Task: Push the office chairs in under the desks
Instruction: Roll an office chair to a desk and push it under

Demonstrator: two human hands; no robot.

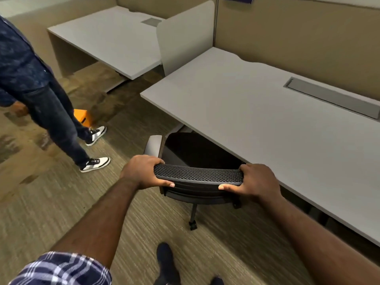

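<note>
Now both hands clamp the black mesh-backed office chair (198, 177) by its top rail, left hand (141, 171) and right hand (257, 182) at either end. It sits half under the grey laminate worktop (257, 120) (seat tucked, castors out). Should roll easily on the striped low-pile carpet (61, 202); another person stands nearby.

I see an open-plan office: two plain grey desks, the near desk (257, 112) and the far desk (107, 40), a rounded divider panel (185, 38) between them, tan cubicle walls (298, 33), striped carpet (61, 198), and a wheeled mesh-backed office chair (197, 175).
</note>
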